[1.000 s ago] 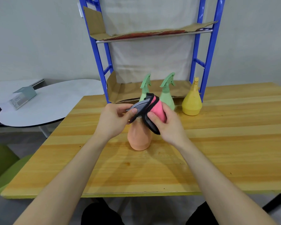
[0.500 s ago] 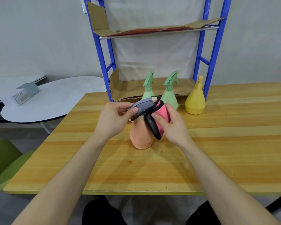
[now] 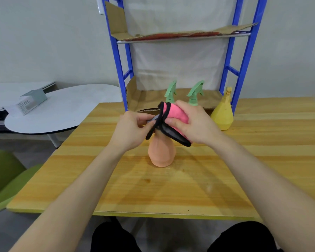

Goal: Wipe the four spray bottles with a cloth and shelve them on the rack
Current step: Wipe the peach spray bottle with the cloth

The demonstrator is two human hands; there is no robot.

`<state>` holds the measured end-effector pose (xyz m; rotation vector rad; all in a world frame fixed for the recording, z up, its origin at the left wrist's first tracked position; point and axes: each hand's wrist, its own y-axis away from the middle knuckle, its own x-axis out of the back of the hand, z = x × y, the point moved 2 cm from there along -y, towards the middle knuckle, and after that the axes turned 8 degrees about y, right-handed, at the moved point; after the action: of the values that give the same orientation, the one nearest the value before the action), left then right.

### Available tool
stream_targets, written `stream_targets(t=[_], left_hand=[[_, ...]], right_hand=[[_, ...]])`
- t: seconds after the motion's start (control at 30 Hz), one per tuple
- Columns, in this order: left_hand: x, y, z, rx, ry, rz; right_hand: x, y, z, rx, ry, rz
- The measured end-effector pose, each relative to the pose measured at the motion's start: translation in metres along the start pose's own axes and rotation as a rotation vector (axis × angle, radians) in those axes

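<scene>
An orange spray bottle (image 3: 161, 153) stands upright on the wooden table (image 3: 244, 160). Its grey trigger head is mostly hidden under a pink cloth with black trim (image 3: 175, 115). My right hand (image 3: 195, 124) presses the cloth over the head from the right. My left hand (image 3: 133, 128) grips the grey nozzle end on the left. Two green spray bottles (image 3: 171, 92) (image 3: 195, 95) and a yellow one (image 3: 223, 115) stand behind, by the foot of the blue rack (image 3: 244, 57).
The rack's lower and upper shelves are lined with cardboard (image 3: 147, 100). A round white table (image 3: 62, 110) with a grey box (image 3: 32, 100) stands to the left. A green chair (image 3: 2, 175) is at the lower left.
My right hand has slid the cloth up and over the top of the trigger head, which it now covers more fully. My left hand still holds the nozzle.
</scene>
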<state>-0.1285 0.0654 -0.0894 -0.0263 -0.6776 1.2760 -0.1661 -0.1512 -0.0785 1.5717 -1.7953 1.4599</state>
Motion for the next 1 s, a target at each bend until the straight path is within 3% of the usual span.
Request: stream_targets(t=[0.1,0.23,0.33,0.4,0.5,0.57,0.67,0.77,0.87,1.0], left_hand=[[-0.004,-0.001,0.002,0.032,0.044,-0.027],[-0.002,-0.004,0.001,0.030,0.014,-0.039],[-0.004,-0.001,0.004,0.030,0.026,0.005],[-0.006,0.002,0.008,0.016,-0.002,0.037],[-0.007,0.009,0.013,0.011,-0.078,0.073],[-0.007,0.014,0.016,0.006,-0.168,0.077],[-0.006,0.015,0.019,0.013,-0.282,0.097],[0.000,0.004,0.020,-0.033,-0.136,0.105],[0.008,-0.016,0.031,-0.289,-0.264,-0.094],[0.004,-0.043,0.055,-0.378,-0.512,-0.373]], right_hand=[[0.002,0.003,0.005,-0.048,-0.070,0.017],[0.001,-0.002,-0.002,0.087,0.045,0.066],[-0.007,0.000,0.003,-0.083,-0.232,0.068],[-0.009,0.010,0.011,-0.228,-0.376,0.166],[-0.004,0.039,0.030,-0.386,-0.349,0.326],[0.003,0.058,0.042,-0.392,-0.199,0.260],[0.008,0.074,0.056,-0.334,0.190,-0.069],[-0.007,0.084,0.055,-0.333,0.394,-0.332],[-0.022,0.094,0.052,-0.309,0.429,-0.229],[-0.023,0.094,0.059,-0.355,0.351,-0.161]])
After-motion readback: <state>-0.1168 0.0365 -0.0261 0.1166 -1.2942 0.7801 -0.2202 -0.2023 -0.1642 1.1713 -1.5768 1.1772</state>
